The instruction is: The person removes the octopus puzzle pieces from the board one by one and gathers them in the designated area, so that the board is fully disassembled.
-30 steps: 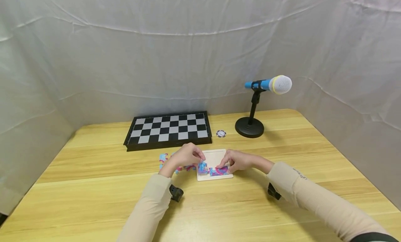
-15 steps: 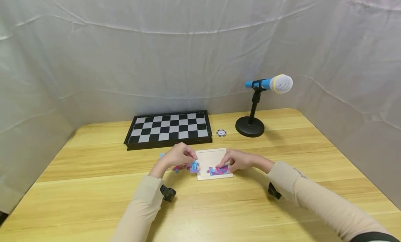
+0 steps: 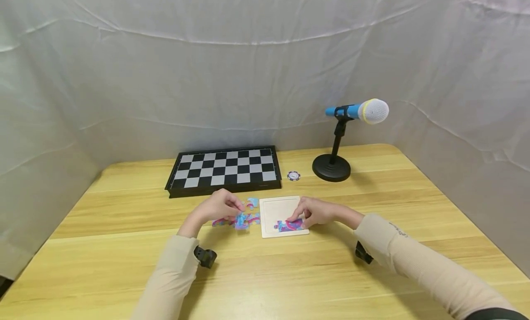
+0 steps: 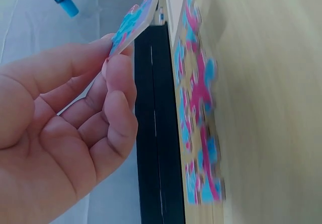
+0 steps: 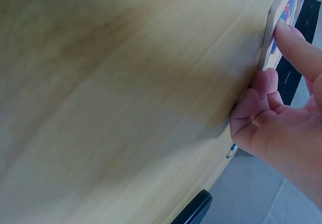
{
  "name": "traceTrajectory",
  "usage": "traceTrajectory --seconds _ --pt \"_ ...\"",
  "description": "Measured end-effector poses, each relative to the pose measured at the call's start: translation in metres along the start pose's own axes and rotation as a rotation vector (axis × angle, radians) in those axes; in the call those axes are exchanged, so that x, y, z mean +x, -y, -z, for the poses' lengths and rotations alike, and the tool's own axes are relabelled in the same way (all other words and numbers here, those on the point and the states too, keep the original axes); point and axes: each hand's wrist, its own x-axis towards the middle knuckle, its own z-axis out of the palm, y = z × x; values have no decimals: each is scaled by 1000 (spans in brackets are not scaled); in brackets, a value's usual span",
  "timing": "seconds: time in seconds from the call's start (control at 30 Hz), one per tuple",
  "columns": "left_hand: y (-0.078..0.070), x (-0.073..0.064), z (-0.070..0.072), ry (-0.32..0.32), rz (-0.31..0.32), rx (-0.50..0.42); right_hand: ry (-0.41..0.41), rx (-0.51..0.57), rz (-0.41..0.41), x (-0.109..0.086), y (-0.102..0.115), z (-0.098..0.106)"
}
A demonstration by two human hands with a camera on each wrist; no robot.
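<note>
My left hand [image 3: 219,207] pinches a blue and pink jigsaw piece [image 4: 133,22] between thumb and fingertips, held tilted above the table. Below it, several loose jigsaw pieces [image 4: 201,83] lie on the wood, left of a pale wooden puzzle tray [image 3: 281,205]. Along the tray's front right sits a purple, pink and blue jigsaw section [image 3: 290,225]; I cannot tell how many pieces form it. My right hand [image 3: 318,211] holds this section with thumb and index finger. Its other fingers curl beside the tray's edge in the right wrist view.
A black-framed checkered board [image 3: 225,168] lies behind the loose pieces. A poker chip [image 3: 293,176] sits to its right, with a blue and white microphone [image 3: 364,112] on a black stand [image 3: 331,168] farther right. Pale curtains surround the table [image 3: 265,283].
The left hand has moved left from over the tray, carrying its jigsaw piece to above the loose pieces. The right hand stays in place on the section in the tray.
</note>
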Motion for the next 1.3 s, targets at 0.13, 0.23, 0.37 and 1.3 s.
traceTrajectory --seconds 0.13,0.23,0.37,1.3 --pt "7 -6 7 -5 12 4 2 4 0 0 -1 0" --pt "12 -11 11 -4 8 -10 2 22 -9 0 0 0" --pt "19 -16 16 2 -6 -33 0 41 -17 -1 1 0" --pt "44 -33 23 95 69 -82 4 37 -23 0 1 0"
